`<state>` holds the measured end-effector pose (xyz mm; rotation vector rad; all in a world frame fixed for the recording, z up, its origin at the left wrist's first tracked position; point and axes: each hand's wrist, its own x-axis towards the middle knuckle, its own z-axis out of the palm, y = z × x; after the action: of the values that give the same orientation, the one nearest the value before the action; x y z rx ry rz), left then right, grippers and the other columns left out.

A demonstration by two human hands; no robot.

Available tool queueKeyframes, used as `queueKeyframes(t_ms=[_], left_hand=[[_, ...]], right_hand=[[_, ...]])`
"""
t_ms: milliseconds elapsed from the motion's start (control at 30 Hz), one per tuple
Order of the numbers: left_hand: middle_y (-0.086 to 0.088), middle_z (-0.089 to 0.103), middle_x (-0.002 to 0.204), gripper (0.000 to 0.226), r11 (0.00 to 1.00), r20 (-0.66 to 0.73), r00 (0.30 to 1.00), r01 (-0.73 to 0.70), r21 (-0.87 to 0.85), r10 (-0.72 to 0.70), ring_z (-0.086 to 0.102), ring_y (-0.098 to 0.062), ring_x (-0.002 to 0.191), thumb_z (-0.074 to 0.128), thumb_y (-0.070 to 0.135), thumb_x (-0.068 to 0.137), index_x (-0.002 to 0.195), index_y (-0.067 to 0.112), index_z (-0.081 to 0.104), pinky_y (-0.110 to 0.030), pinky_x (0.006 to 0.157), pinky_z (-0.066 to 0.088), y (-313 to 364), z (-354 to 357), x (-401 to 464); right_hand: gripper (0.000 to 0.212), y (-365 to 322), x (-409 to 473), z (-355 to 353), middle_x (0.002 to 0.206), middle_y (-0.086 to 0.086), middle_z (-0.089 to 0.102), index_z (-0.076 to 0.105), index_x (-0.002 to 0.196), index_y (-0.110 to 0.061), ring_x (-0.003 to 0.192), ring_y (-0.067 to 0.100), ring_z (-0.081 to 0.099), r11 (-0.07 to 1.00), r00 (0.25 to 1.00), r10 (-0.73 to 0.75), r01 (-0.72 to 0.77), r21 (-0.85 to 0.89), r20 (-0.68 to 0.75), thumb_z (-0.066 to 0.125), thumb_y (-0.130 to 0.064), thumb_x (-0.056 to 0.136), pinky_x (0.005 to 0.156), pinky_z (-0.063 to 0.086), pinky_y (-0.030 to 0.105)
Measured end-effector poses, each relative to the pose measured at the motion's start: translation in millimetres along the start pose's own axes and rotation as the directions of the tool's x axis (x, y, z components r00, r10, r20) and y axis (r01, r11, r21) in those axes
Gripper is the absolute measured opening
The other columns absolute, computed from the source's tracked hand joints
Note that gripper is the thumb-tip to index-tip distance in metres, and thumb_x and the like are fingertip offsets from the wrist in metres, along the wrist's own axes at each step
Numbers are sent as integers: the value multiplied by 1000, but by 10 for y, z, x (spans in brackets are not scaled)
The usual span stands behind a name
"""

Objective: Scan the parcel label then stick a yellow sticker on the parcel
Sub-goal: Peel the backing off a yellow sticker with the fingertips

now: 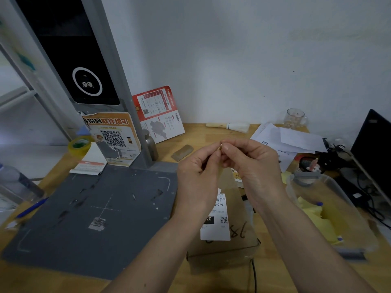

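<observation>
The parcel (224,235), a brown cardboard box, sits on the wooden desk (211,134) near its front edge, just right of the grey scanning mat (95,218). Its long axis runs from the front edge toward the wall. A white shipping label (215,220) lies flat on its top face, with handwritten digits beside it.

Both hands hover above the parcel's far end, clear of it. The left hand (198,176) and right hand (254,163) meet at their fingertips, thumbs and forefingers closed in a pinch on a small yellowish sliver, probably the yellow sticker (220,147) being peeled; it is too small to be sure. So the parcel lies directly below and toward the person from the pinch. Either hand looks about equally near; the bare cardboard beside the label seems the likely landing spot, reached by coming straight down and back.

A clear plastic bin (330,208) holding yellow sheets stands at the right edge.
</observation>
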<state>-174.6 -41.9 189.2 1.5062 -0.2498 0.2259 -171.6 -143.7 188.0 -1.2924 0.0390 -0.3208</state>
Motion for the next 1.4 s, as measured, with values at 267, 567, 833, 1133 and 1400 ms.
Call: queueKeyframes(t_ms=[267,567,833,1133,1400], left_hand=[[15,71,88,28,999,-16,999,35,21,-35,65,8,85,59,5,91,94,30,70,-4,71,46,-29,-10,42],[9,71,79,21,996,-43,999,-24,90,28,66,1,76,68,4,83,83,24,71,-12,70,50,-34,-135,136],[6,57,99,31,954,-257,957,-50,297,130,55,0,92,75,15,77,82,38,56,-11,80,45,-47,-171,123],[-3,74,99,28,996,-84,993,74,-50,-78,71,-12,91,55,-2,91,103,18,71,-26,84,57,-83,-103,74],[-1,75,94,25,995,-65,998,21,-94,-27,72,-14,87,59,-4,88,101,13,72,-23,79,57,-53,-129,113]], right_hand=[[12,-17,7,-6,68,8,68,73,83,-8,61,15,60,998,1000,-6,5,-62,-9,67,2,80,62,52,24],[17,-19,58,12,78,1,59,71,74,-26,68,10,52,901,980,-198,171,-399,-27,78,-10,72,61,50,26],[24,21,48,74,79,-5,60,62,69,-31,68,6,50,795,938,-347,287,-534,-12,75,-13,77,63,39,12],[18,67,43,138,76,-2,63,60,79,-19,73,18,61,879,966,-258,248,-407,31,68,-4,80,67,56,40],[12,-2,93,136,80,10,68,64,80,-9,76,22,67,963,988,-149,153,-220,37,61,1,86,68,57,28]])
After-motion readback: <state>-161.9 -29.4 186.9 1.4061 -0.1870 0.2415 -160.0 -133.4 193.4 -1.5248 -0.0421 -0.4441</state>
